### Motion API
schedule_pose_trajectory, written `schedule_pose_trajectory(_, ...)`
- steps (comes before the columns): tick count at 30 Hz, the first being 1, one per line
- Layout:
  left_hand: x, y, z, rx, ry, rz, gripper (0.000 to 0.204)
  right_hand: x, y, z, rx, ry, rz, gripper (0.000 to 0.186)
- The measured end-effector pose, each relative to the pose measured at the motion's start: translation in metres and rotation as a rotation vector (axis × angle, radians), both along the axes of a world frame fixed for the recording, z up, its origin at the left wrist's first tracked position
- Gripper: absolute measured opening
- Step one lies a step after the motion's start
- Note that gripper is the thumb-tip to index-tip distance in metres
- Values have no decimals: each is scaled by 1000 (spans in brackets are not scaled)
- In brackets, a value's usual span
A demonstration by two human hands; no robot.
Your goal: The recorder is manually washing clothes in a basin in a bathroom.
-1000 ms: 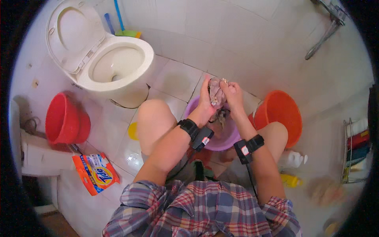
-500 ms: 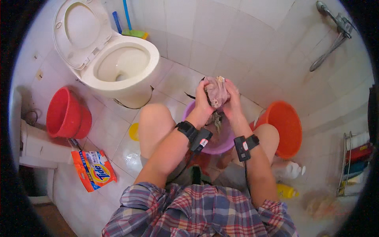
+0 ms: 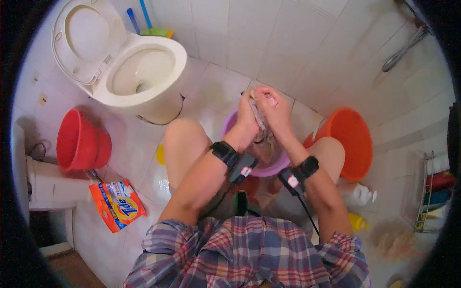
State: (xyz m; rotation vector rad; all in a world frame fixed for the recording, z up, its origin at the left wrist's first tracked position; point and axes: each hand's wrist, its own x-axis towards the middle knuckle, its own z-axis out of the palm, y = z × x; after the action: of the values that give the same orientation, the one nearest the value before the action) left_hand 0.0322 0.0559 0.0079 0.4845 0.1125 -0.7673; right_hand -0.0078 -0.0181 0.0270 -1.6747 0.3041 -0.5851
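My left hand (image 3: 246, 115) and my right hand (image 3: 273, 110) are closed together around a wet, pinkish-grey cloth (image 3: 260, 120), most of it hidden between my palms. Both hands are above a purple basin (image 3: 281, 167) that stands between my knees. Below my wrists more soaked, brownish cloth (image 3: 264, 149) shows inside the basin. Each wrist wears a black strap with a small box on it.
A toilet (image 3: 144, 77) with its lid up stands at the far left. Red buckets (image 3: 79, 141) and an orange detergent bag (image 3: 118, 204) are on the left. An orange bucket (image 3: 348, 144), a white bottle (image 3: 360, 194), a yellow bottle (image 3: 357, 222) and a wire rack (image 3: 425, 197) are on the right.
My hands have come closer together, and the right one now covers the cloth that showed broadly between them. The whole view has shifted slightly.
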Motion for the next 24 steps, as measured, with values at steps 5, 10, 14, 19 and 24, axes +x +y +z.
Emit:
schedule_pose_trajectory(5, -7, -8, -15, 64, -59, -129, 31, 4, -6, -21, -350, -36, -142, 29)
schedule_pose_trajectory(10, 6, -1, -16, 240, -64, -155, 39, 14, -18, -12, 293, 108, -111, 33)
schedule_pose_trajectory(14, 5, 24, -10, 25, -66, -151, 73, 22, -16, 3, 1019, -2, 201, 28)
schedule_pose_trajectory(19, -8, 29, -11, 408, 69, -319, 90, 20, -11, 10, 1107, 17, 265, 40)
schedule_pose_trajectory(24, 1, 34, -27, 97, 121, -255, 74, 10, -4, 24, 1253, 114, 356, 35)
